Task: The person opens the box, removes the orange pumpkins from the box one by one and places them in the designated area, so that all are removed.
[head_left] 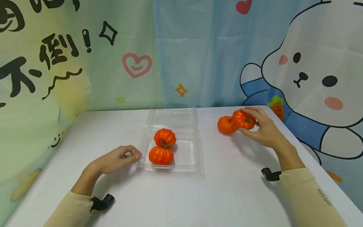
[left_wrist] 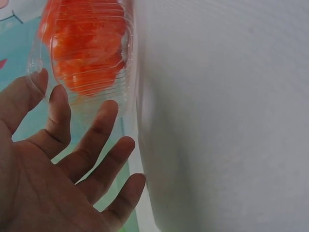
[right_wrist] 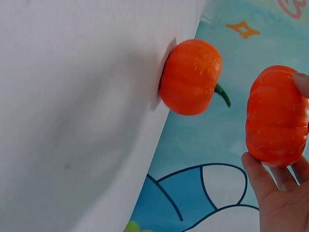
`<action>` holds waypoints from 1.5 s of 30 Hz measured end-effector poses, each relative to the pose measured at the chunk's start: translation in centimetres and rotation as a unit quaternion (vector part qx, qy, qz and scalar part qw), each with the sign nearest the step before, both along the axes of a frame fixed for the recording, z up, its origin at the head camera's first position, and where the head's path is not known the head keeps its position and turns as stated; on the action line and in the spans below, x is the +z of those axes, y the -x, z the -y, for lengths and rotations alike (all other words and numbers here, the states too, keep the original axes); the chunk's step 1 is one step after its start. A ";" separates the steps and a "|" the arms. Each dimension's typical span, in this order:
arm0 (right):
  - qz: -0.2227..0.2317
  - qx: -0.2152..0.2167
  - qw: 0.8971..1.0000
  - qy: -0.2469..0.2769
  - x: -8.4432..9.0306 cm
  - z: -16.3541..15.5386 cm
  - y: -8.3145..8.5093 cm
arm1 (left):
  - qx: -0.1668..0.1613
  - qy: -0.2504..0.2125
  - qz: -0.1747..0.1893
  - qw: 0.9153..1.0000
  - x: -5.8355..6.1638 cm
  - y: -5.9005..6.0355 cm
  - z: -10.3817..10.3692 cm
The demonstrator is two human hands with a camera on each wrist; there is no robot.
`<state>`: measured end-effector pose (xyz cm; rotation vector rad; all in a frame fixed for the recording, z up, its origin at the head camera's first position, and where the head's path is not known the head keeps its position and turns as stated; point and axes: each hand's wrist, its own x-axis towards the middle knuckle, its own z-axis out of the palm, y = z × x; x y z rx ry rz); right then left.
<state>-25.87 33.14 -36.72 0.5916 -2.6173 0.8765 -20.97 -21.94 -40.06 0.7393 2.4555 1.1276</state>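
A clear plastic clamshell box [head_left: 195, 159] lies with its lid flipped back in the middle of the white table [head_left: 141, 195]. Two small orange pumpkins sit inside it, one behind [head_left: 164, 137] and one in front [head_left: 160, 155]. My left hand [head_left: 120, 158] rests beside the box's left wall, fingers loosely spread [left_wrist: 104, 126] near the clear plastic [left_wrist: 126, 58]. At the far right my right hand [head_left: 262, 127] grips a third pumpkin [head_left: 243, 119] [right_wrist: 276, 116], lifted just off the table. A fourth pumpkin [head_left: 226, 124] [right_wrist: 189, 76] sits on the table right beside it.
A cartoon backdrop cloth [head_left: 306, 63] hangs close behind and to the right of the table. The table's right edge [head_left: 300, 138] runs just past my right hand. Bare white tabletop lies in front of the box.
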 end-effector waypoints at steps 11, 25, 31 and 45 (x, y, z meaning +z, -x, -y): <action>0.014 -0.022 1.000 0.007 -0.7 -1.3 -0.3 | 0.011 0.004 0.003 1.000 0.0 -0.2 0.3; 0.022 -0.051 0.998 0.009 -1.5 -2.7 0.4 | 0.010 0.004 0.003 1.000 0.0 -0.2 0.3; 0.029 -0.056 0.998 0.000 -1.6 -2.9 0.8 | 0.007 -0.001 0.004 1.000 0.2 -0.3 0.4; 0.039 -0.088 0.995 -0.022 -2.4 -3.6 1.7 | 0.000 -0.004 -0.001 1.000 -0.1 -0.1 0.1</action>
